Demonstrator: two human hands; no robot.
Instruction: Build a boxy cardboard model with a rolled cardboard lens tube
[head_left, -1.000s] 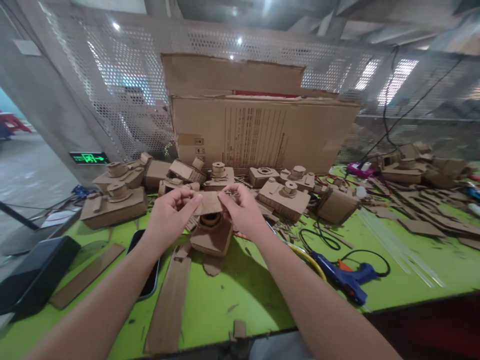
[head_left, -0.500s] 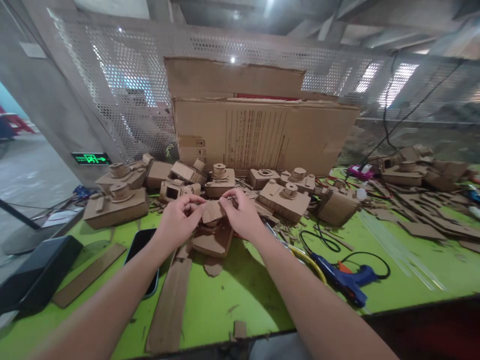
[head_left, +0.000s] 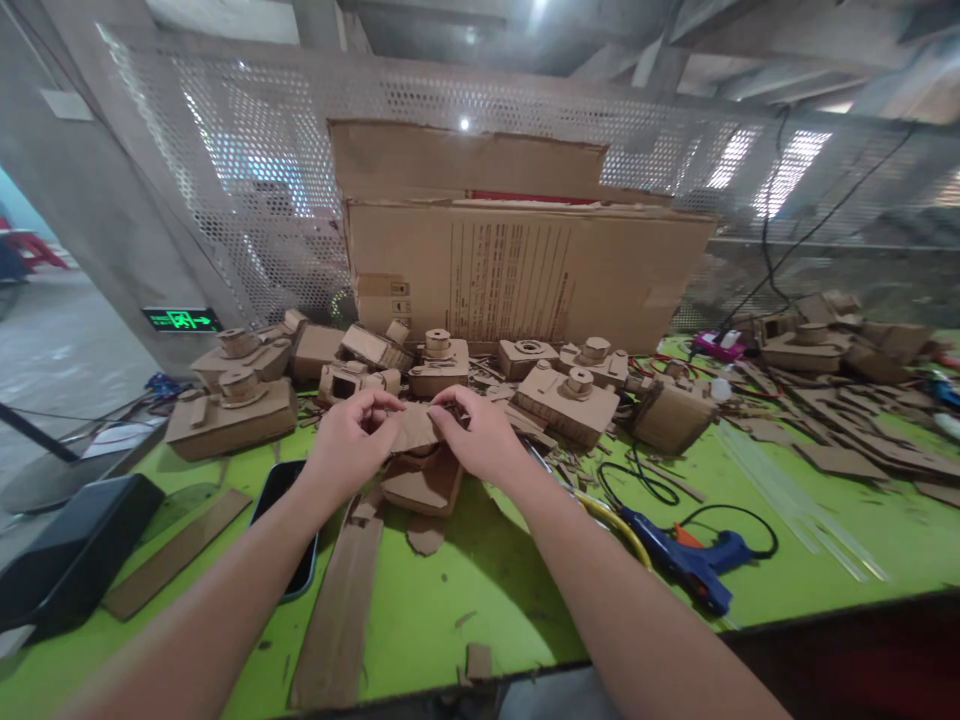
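Observation:
Between my hands is a small brown cardboard piece (head_left: 415,430), held just above a cardboard model box (head_left: 424,485) on the green table. My left hand (head_left: 356,435) pinches its left edge, with thumb and fingers curled together. My right hand (head_left: 472,430) grips the right edge from the other side. Fingers partly hide the piece and the top of the box. A round cardboard scrap (head_left: 426,534) lies in front of the box, and a long cardboard strip (head_left: 341,600) lies to its left.
Several cardboard camera models (head_left: 568,400) line the back before a large carton (head_left: 525,270). A blue glue gun (head_left: 682,560) with its cord lies right, near clear glue sticks (head_left: 799,500). Left are a phone (head_left: 289,500) and a black case (head_left: 82,550). Cardboard offcuts (head_left: 847,420) cover the far right.
Both hands have shifted slightly left with the cardboard piece, which now lies flatter over the box. The things around have kept their places.

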